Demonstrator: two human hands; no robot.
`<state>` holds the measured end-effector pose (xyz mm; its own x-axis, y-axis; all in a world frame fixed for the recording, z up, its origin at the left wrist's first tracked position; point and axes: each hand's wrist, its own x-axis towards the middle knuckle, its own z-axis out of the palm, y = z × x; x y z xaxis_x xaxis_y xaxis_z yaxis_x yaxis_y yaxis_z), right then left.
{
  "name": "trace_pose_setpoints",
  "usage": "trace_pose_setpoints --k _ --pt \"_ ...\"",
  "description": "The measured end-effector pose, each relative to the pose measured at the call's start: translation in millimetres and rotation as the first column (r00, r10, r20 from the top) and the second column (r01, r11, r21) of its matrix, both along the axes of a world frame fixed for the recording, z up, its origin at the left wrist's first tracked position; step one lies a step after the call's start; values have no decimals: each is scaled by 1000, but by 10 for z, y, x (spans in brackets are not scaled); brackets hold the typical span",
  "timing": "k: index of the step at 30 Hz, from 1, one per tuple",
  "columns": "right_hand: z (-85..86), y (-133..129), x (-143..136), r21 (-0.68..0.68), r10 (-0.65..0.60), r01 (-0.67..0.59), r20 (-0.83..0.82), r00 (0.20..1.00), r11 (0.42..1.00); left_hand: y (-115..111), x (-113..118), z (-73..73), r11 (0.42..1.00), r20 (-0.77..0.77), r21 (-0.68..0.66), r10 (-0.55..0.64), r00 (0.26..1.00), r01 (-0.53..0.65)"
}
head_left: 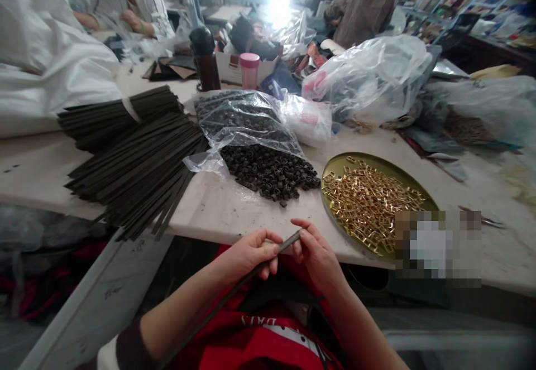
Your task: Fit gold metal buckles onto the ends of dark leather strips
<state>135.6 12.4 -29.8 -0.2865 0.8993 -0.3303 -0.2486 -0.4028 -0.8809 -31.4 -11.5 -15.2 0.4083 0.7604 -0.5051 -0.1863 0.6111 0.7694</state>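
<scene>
A long dark strap (234, 291) runs from my lap up to both hands, in front of the table's edge. Partway along it, my left hand (260, 251) pinches the strap between thumb and fingers. My right hand (312, 247) grips its upper end. Just beyond my hands lies a heap of small dark loops (272, 174), spilling from a clear plastic bag (251, 119). To the right, a round gold tray (419, 186) holds many gold-coloured metal buckles (368, 202). Bundled dark straps (138, 163) are fanned out on the left.
A dark bottle (205, 60) and a pink-lidded jar (249, 71) stand at the back. Clear plastic bags (372, 74) crowd the right rear, and a white sack (50, 68) the left. Pliers (492, 222) lie at the right. Other people (364, 7) sit beyond the table (201, 208).
</scene>
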Motion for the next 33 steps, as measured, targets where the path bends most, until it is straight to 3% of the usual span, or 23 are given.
trace_pose_setpoints --k 4,8,13,17,22,25,27,29,31,33 --pt "-56 -11 5 -150 -44 22 -147 988 988 -35 41 62 990 -101 140 2 995 12" --pt "-97 -41 -6 -268 3 -75 -259 966 960 -61 41 94 971 -163 236 7 987 32" --pt "-73 -61 -37 -422 -32 -162 -416 909 892 -54 65 -1 967 -221 229 -58 974 109" --pt "-77 -87 -48 -430 9 -224 -446 895 875 -80 97 -103 975 -176 205 -46 983 83" --pt "-79 -123 -28 -235 84 -143 -241 967 961 -82 115 -77 990 -65 144 10 998 -1" --pt "-67 -125 -35 -181 108 -142 -185 977 973 -56 111 5 992 -96 123 27 995 -15" --pt "-66 -124 -50 -195 91 -126 -181 979 973 -53 111 51 992 -97 121 31 995 -19" --pt "-69 -128 -62 -158 20 -33 -86 996 987 -67 118 75 993 -72 114 47 996 -38" --pt "-68 -140 -62 -5 -90 90 101 991 996 -90 130 78 991 -80 121 61 995 -51" --pt "-55 -160 -48 217 -158 93 303 940 972 -109 145 69 986 -120 160 72 990 -52"
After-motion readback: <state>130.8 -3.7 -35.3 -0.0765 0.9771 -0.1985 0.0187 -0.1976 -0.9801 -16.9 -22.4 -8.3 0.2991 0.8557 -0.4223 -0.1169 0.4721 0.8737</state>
